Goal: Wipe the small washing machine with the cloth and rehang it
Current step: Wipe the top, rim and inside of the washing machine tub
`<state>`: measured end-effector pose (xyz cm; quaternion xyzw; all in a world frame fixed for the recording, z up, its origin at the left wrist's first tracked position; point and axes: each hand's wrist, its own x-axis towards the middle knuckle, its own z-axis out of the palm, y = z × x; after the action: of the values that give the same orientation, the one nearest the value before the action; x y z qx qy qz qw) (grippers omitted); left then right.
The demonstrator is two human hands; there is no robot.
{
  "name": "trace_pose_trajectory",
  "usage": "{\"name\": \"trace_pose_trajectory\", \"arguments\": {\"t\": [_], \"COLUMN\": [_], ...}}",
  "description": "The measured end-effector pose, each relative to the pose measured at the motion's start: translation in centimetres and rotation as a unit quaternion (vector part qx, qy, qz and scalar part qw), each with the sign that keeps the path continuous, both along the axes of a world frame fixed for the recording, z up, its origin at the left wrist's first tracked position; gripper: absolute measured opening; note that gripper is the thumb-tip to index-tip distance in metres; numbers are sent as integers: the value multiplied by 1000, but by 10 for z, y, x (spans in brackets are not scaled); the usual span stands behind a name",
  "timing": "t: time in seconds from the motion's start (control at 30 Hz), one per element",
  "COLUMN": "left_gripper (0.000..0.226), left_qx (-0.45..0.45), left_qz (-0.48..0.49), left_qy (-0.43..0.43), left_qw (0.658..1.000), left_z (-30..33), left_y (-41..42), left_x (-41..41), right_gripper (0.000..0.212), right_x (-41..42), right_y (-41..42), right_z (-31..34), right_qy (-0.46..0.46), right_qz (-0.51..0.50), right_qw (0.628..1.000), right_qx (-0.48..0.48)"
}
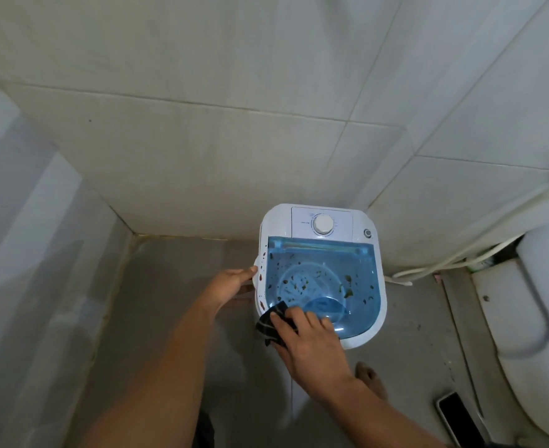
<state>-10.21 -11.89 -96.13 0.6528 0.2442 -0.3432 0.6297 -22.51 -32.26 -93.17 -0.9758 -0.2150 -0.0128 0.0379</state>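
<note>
A small white washing machine (341, 218) with a clear blue lid (363, 273) stands on the floor in the tiled corner. Dark specks and bits of debris dot the lid, and reddish spots mark its left edge. My left hand (232, 282) grips the machine's left side handle. My right hand (311, 341) presses a dark checked cloth (271, 324) onto the lid's near left corner, with part of the cloth hidden under my fingers.
A white toilet (538, 318) stands at the right, with white hoses (434, 270) running along the wall behind the machine. A phone (457, 418) lies on the floor at lower right. My bare foot (371, 379) is just below the machine. Tiled walls close in behind and left.
</note>
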Motion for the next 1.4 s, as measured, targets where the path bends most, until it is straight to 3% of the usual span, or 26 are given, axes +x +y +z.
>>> {"name": "trace_pose_trajectory", "arguments": {"t": [0.23, 0.33, 0.5, 0.63, 0.77, 0.87, 0.97, 1.1, 1.17, 1.3, 1.4], "left_gripper": [46, 64, 80, 82, 90, 92, 89, 91, 90, 91, 94], "left_qx": [-39, -80, -154, -143, -158, -157, -168, -174, -179, -158, -159], "left_qz": [21, 27, 108, 95, 81, 78, 91, 81, 86, 92, 80], "left_qy": [33, 52, 79, 81, 79, 75, 81, 90, 93, 83, 78], "left_qw": [998, 995, 979, 982, 981, 982, 978, 977, 976, 980, 981], "left_z": [1, 4, -7, -10, -14, -9, -4, 1, -1, -5, -3], "left_y": [2, 4, 9, 8, 12, 12, 11, 10, 9, 9, 10], "left_x": [-3, -4, -11, -10, -7, -6, -5, -6, -6, -8, -9], "right_gripper": [55, 53, 33, 35, 38, 40, 42, 37, 34, 30, 36], "right_x": [15, 36, 122, 195, 217, 196, 144, 101, 122, 199, 236], "right_y": [18, 37, 64, 62, 58, 54, 47, 41, 40, 37, 38], "right_z": [6, 16, 41, 49, 47, 47, 54, 77, 93, 100, 79], "right_qy": [24, 38, 88, 84, 84, 89, 110, 295, 360, 255, 167], "right_qz": [33, 57, -6, -82, -101, -63, 49, 176, 135, -59, -115], "right_qw": [999, 996, 993, 991, 990, 992, 991, 937, 923, 947, 970], "right_qx": [-32, -64, -73, -67, -55, -62, -61, -65, 17, 186, 131]}}
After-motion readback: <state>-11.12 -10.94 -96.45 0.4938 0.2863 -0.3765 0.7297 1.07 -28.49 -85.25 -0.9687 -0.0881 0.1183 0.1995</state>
